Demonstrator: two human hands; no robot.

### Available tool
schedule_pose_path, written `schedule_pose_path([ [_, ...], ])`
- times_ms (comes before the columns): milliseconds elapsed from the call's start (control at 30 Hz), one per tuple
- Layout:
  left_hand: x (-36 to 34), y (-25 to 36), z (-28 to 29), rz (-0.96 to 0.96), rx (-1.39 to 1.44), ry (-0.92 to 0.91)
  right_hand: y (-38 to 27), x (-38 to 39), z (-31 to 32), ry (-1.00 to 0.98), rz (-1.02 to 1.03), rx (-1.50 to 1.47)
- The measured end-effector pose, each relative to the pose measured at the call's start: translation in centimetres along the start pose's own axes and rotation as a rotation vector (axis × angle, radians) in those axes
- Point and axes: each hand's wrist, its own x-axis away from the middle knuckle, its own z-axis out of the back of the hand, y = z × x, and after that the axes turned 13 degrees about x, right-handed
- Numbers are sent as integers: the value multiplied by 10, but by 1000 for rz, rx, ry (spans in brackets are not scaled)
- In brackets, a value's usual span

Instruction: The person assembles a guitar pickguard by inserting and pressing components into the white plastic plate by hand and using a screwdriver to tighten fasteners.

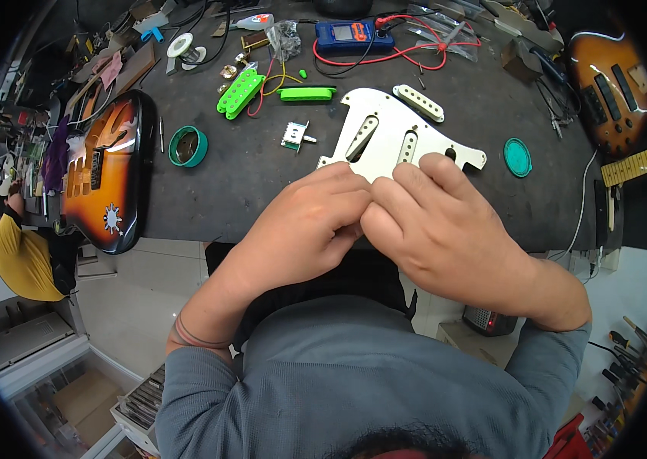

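Both hands meet at the near edge of the dark worktop (262, 168): the left hand (304, 226) and right hand (442, 229) curl fingertip to fingertip, perhaps pinching something too small to make out. Just beyond lies a white pickguard (384, 126), then green pickups (241, 93) and a blue multimeter (354, 34).
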Motion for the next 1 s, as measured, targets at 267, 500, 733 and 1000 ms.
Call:
schedule_pose_path([
  [267,-2,-3,-4,75,-109,20,3,-1,2,-49,-67,-29],
  [500,-3,-1,-2,90,-137,-14,-2,-2,0,-76,-70,-10],
  [733,-3,5,-3,63,-73,24,0,-1,-1,5,-16,27],
  [1000,-3,4,-1,77,-71,53,7,1,-3,-17,-110,-39],
])
